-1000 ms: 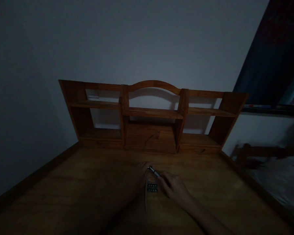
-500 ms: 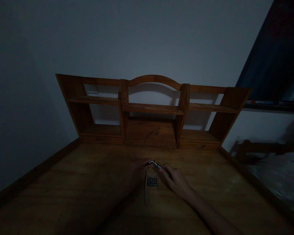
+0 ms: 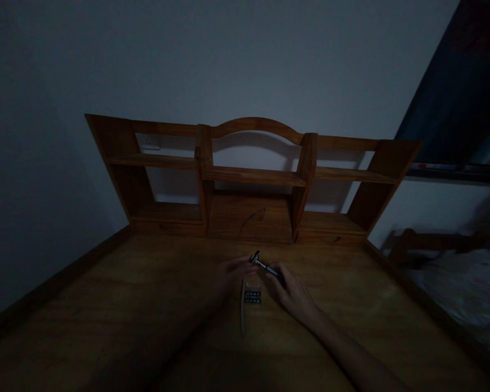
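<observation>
My right hand [image 3: 292, 291] is closed around the dark handle of a razor [image 3: 263, 264] with a shiny metal neck. The razor's crosswise head points up and to the left. Against that head lie the fingers of my left hand [image 3: 234, 272], seemingly pinching it, though dim light blurs their tips. On the desk just below the hands is a small pack [image 3: 253, 294] with two dark rows bearing light marks. Beside it, on the left, runs a thin pale curved strip [image 3: 242, 310] of a kind I cannot make out.
A wooden desk [image 3: 147, 294] spreads beneath my hands, with raised side edges. At its back stands a wooden shelf unit [image 3: 255, 177] against the wall. To the right, beyond the desk edge, lies a pale plastic-like bundle [image 3: 469, 288]. A dark window or curtain [image 3: 453, 92] hangs above.
The razor has turned and risen slightly, so its head and more of its handle now show. Both hands have shifted a little upward in view; the camera has tilted slightly.
</observation>
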The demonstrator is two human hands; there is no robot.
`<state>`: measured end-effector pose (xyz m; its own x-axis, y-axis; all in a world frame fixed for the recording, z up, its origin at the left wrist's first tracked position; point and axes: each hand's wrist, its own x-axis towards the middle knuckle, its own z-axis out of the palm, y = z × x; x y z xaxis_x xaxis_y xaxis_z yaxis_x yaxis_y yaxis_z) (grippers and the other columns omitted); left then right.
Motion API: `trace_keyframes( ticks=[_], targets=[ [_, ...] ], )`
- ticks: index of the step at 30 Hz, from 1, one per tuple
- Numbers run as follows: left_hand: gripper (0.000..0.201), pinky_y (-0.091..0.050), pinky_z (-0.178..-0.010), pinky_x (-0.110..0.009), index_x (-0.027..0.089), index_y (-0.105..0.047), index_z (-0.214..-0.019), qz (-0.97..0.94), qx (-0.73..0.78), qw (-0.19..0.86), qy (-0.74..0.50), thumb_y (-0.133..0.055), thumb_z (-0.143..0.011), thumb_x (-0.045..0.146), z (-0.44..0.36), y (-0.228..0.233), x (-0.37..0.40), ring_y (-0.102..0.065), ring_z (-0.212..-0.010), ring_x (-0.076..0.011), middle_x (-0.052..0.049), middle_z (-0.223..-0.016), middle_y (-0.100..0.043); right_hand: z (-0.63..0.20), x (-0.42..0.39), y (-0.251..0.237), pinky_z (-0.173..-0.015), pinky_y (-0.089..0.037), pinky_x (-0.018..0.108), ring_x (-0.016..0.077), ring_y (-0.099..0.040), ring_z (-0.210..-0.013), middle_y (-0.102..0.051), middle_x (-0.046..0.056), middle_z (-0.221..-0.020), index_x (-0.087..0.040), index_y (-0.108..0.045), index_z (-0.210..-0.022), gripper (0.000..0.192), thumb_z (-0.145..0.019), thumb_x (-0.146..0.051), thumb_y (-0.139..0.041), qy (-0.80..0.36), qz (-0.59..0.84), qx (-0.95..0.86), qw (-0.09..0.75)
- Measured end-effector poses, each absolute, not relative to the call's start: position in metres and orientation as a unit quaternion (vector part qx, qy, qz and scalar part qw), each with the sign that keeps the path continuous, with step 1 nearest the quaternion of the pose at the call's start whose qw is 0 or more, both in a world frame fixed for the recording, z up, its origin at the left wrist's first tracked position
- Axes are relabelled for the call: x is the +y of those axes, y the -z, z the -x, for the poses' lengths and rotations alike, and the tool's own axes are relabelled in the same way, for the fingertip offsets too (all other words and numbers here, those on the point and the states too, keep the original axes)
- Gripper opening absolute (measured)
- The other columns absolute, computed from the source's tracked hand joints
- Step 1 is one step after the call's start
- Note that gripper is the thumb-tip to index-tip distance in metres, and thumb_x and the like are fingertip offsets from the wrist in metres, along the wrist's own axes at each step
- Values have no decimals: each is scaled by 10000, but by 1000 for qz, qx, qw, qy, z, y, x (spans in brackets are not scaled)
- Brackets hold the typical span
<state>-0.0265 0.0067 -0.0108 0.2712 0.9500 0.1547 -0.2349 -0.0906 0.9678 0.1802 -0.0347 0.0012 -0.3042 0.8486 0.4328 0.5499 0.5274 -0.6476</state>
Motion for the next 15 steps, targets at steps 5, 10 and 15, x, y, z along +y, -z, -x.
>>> trace_keyframes(
  ticks=[5, 10, 15],
  targets=[
    [425, -484, -975, -453, 116, -722, -972, -485, 321, 626, -520, -720, -727, 463, 30, 10, 8, -680, -976, -295, -135, -1060, -717, -182, -30, 4, -734, -454, 295, 196, -620, -829, -649, 60, -968, -217, -545, -1068, 199, -982, -339, -412, -182, 432, -796, 384],
    [383, -518, -901, -423, 127, -731, -960, -526, 378, 579, -495, -686, -769, 455, 30, 7, 6, -691, -919, -282, -108, -943, -746, -180, -32, 2, -762, -444, 299, 194, -611, -865, -641, 53, -982, -223, -543, -1056, 168, -984, -315, -423, -180, 418, -805, 381],
    [374, -538, -843, -395, 134, -738, -922, -542, 386, 569, -483, -637, -802, 473, 31, 3, 2, -700, -877, -273, -94, -903, -751, -179, -33, 1, -773, -438, 299, 193, -602, -879, -637, 56, -1003, -222, -553, -1063, 173, -984, -305, -424, -177, 410, -811, 378]
  ],
)
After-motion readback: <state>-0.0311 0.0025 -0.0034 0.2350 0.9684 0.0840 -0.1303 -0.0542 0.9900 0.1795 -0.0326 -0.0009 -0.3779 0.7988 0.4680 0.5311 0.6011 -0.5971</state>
